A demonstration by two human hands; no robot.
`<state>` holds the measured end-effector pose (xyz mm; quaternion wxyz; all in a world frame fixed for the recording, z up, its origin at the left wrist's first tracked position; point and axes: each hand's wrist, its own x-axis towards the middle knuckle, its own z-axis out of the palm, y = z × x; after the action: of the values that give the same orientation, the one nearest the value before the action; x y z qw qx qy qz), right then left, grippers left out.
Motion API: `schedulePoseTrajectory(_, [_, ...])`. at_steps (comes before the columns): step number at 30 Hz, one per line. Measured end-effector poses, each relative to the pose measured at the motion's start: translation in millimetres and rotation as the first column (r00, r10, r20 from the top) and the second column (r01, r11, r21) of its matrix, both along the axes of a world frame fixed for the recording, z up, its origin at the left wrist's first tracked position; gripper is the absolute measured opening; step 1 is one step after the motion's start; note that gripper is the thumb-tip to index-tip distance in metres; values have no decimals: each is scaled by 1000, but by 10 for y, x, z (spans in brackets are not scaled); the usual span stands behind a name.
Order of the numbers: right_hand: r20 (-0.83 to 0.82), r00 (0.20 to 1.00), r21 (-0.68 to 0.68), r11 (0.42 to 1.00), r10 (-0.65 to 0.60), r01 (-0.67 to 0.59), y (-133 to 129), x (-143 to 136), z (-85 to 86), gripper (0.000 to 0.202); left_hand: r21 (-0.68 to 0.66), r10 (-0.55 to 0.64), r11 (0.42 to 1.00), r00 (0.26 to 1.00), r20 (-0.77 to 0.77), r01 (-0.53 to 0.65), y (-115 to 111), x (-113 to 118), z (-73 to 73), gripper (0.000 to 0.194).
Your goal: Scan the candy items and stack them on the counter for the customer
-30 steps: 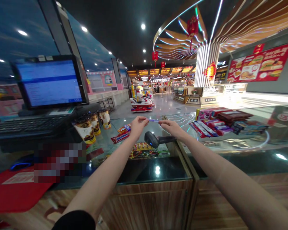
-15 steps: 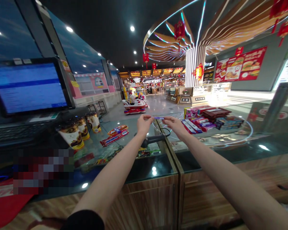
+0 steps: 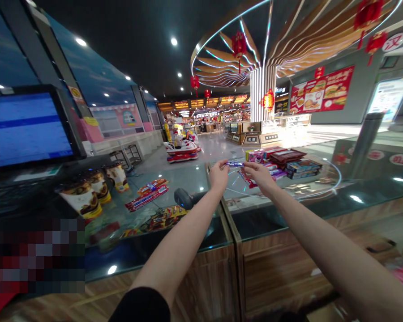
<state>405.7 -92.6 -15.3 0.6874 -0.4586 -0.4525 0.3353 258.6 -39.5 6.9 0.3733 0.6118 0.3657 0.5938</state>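
Observation:
Between the fingertips of both hands is a thin purple-and-white candy stick pack (image 3: pixel 235 164), held level above the glass counter. My left hand (image 3: pixel 219 175) pinches one end of it and my right hand (image 3: pixel 260 175) the other. Just beyond and right of my right hand lie stacked snack packs, among them dark red bags (image 3: pixel 288 156) and blue boxes (image 3: pixel 304 169). A black barcode scanner (image 3: pixel 185 198) rests on the counter to the left, partly hidden by my left forearm. Farther left are a red Mentos roll (image 3: pixel 147 198) and an orange packet (image 3: pixel 153 186).
Several lidded drink cups (image 3: pixel 82 200) stand at the left beside a monitor (image 3: pixel 23 127) and keyboard (image 3: pixel 10 188). The glass counter (image 3: pixel 184 172) has a dark front edge and a seam between two cabinets. Beyond it stands a kiddie ride (image 3: pixel 182 147).
Both hands, still on the candy stick pack, have moved right toward the snack stack. My view has turned slightly right, and more of the scanner now shows.

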Motion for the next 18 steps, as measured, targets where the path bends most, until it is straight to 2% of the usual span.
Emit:
schedulePoseTrajectory(7, [-51, 989, -53, 989, -140, 137, -90, 385, -61, 39, -82, -159, 983, 986, 41, 162, -159, 469, -92, 33])
schedulePoseTrajectory(13, [-83, 965, -102, 965, -250, 241, -166, 716, -73, 46, -180, -361, 912, 930, 71, 368, -292, 853, -156, 55])
schedulePoseTrajectory(18, [20, 937, -116, 930, -348, 348, -118, 999, -196, 47, -245, -454, 856, 889, 62, 455, -312, 1077, -181, 67])
